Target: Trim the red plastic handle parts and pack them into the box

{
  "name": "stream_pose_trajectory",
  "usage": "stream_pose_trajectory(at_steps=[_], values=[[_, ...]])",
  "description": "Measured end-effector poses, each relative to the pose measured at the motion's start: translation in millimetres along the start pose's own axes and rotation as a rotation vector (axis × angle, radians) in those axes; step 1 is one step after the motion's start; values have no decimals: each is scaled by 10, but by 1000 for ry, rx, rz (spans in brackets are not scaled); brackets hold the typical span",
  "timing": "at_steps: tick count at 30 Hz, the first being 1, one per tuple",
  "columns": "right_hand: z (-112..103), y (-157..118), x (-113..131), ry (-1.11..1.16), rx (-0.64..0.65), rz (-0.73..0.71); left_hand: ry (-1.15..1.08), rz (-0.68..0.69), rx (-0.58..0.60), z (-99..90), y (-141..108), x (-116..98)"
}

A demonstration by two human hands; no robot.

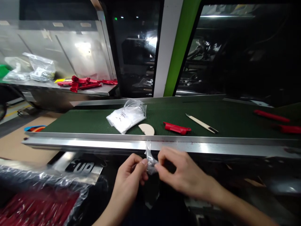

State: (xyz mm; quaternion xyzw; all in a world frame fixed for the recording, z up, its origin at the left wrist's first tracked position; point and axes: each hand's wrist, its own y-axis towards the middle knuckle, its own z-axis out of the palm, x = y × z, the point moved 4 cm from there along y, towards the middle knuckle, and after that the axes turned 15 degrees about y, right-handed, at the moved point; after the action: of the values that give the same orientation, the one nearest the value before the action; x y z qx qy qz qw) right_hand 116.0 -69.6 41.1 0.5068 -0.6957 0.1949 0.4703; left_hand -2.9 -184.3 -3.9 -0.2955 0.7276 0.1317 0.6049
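Between my two hands hangs a small clear plastic bag (150, 161), just in front of the conveyor's metal edge. The thumb and fingers of my left hand (131, 172) pinch it from the left. From the right, the fingertips of my right hand (176, 166) pinch it too. Beyond them on the green conveyor belt (162, 113) lie a red plastic part (176, 128), a pale half-round piece (147, 129) and a light-handled knife (202, 123). A stack of white bags (127, 116) with handwriting on it sits to the left of these.
At lower left stands a plastic-lined box (47, 179) full of red parts. More red parts (82, 83) and clear bags (43, 69) lie on a metal table at back left. Blurred red pieces (271, 116) rest at the belt's right end. A machine with a green post (181, 47) stands behind.
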Motion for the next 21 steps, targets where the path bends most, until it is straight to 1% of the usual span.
stream_pose_trajectory(at_steps=[2,3,5,6,8,11,13,15,18,21], values=[[-274,168,-68,-76,36,2,7,7,-75,-38,9,1],[-435,280,-136,-126,28,12,11,12,-105,-60,9,-5],[-738,528,-320,-241,-10,51,23,19,-124,-89,-3,-22],[-843,650,-425,-288,9,82,31,21,-115,-92,-14,-29],[-948,863,-610,-349,95,133,47,24,-90,-82,-39,-32],[-939,1080,-755,-381,252,162,50,35,-66,-52,-66,-8],[-931,1162,-765,-389,330,155,27,42,-55,-33,-69,9],[-989,1201,-729,-404,361,135,5,43,-45,-20,-62,6],[-1208,1175,-604,-438,308,99,4,36,-22,1,-42,-44],[-1429,997,-363,-471,206,73,17,41,14,33,-21,-109]])
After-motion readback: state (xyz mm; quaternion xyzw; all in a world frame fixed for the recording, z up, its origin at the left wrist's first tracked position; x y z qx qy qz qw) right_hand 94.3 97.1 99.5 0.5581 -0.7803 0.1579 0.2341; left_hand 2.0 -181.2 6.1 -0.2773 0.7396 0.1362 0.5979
